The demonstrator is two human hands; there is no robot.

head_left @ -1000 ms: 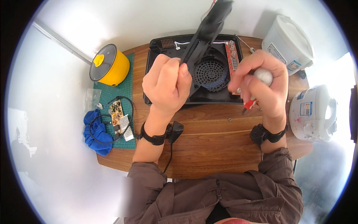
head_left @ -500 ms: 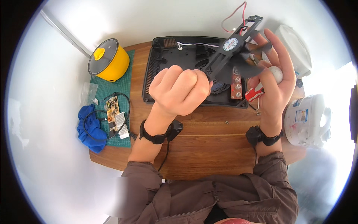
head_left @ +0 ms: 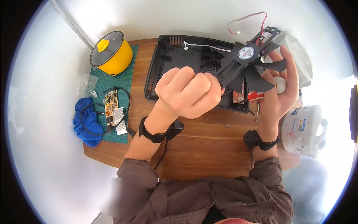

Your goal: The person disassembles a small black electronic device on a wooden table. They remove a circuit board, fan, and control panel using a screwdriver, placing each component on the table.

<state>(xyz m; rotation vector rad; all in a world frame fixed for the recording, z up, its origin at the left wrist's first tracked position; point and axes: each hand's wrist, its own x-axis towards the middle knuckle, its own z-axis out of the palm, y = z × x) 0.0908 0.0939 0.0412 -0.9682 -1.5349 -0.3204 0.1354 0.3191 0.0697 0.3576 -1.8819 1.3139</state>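
My left hand (head_left: 189,91) is closed in a fist round the lower-left end of a black cooling fan's frame. The cooling fan (head_left: 246,67) is held up, tilted, above a black plastic housing (head_left: 179,61), its blades hanging below the round label. A red-and-white wire rises from its upper end to a small white plug. My right hand (head_left: 279,89) keeps a red-handled screwdriver (head_left: 256,97) with a pale rounded end against its palm. Its fingers reach up behind the blades; their exact contact with the fan is hidden. The fan covers part of a red control board in the housing.
At left, a yellow pot (head_left: 115,56) stands on a green cutting mat (head_left: 128,71), with a circuit board (head_left: 111,106), black cable and blue cloth (head_left: 87,125) nearby. A white container (head_left: 304,128) stands at right. Small screws (head_left: 226,126) lie on the wooden table (head_left: 197,149).
The fan has shifted right and slightly down in the picture with both hands. Its blades, blurred before, now show sharply. The grips look the same.
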